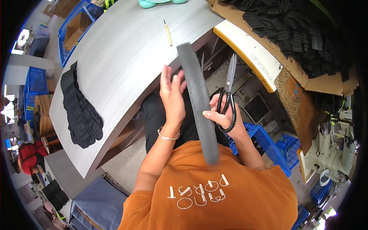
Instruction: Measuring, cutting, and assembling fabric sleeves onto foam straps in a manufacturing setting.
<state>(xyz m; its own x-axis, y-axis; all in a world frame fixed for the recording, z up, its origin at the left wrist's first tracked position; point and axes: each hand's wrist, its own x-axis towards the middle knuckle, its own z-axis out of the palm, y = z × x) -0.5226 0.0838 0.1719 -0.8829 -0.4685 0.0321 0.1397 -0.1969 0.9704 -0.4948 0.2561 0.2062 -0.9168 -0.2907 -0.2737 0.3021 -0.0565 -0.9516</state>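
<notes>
Right hand [222,113] grips scissors [230,86]; open left hand [172,96] touches foam strip [197,99] between them.

Cardboard boxes [74,28]: brown, open-topped, set in the blue crates at your far left beyond the grey table.
Cardboard sheet [306,74]: flat brown, at your upper right, bearing piled black pieces.
Screen [8,143]: small blue-lit rectangle at your far left edge; detail too small to tell.
</notes>
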